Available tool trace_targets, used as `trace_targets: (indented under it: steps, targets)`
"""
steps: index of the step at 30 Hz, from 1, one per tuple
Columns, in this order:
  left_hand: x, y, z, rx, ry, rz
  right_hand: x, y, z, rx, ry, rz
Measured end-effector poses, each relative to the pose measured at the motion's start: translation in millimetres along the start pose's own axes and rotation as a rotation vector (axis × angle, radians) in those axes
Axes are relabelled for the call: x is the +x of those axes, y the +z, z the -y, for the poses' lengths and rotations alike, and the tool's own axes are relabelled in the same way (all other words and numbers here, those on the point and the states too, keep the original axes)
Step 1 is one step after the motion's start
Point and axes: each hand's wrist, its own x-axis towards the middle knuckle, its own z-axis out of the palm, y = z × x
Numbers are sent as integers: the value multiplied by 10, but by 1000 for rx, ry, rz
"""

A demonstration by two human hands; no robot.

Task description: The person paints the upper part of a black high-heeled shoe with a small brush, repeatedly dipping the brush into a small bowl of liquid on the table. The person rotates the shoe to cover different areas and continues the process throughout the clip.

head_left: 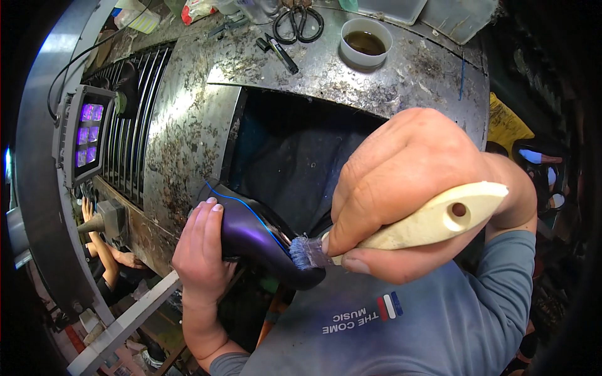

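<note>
The right hand (407, 188) is gripping a paintbrush (401, 229) by its pale wooden handle, its grip closed tight around it, thumb underneath. The bristles are touching the lower end of a dark purple curved part (263, 241) that has a thin blue line running along its top. The left hand (200, 250) is wrapping its grip around the left end of that part, fingers over the top, holding it just in front of the person's grey shirt (401, 319).

Behind the part, a dark opening is showing in the stained metal table (188, 138). To the left, a lamp (84, 135) with purple lights is glowing beside a rack of metal bars (135, 119). Farther back on the table, a black marker (281, 53), scissors (301, 24) and a white cup of brown liquid (365, 42) are lying well apart from the hands.
</note>
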Motion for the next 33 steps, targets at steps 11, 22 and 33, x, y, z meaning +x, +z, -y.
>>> trace_targets:
  steps: [11,22,33]
  targets:
    - [-17,69,-98,-102,-189,-22,74,-13,74,-111,-57,-92]
    - [50,5,-260,-442,-398,106,220,-41,56,-237,-163,-139]
    - [105,-112,-317,-753,-603,284,290,-10,-33,-278,-172,-128]
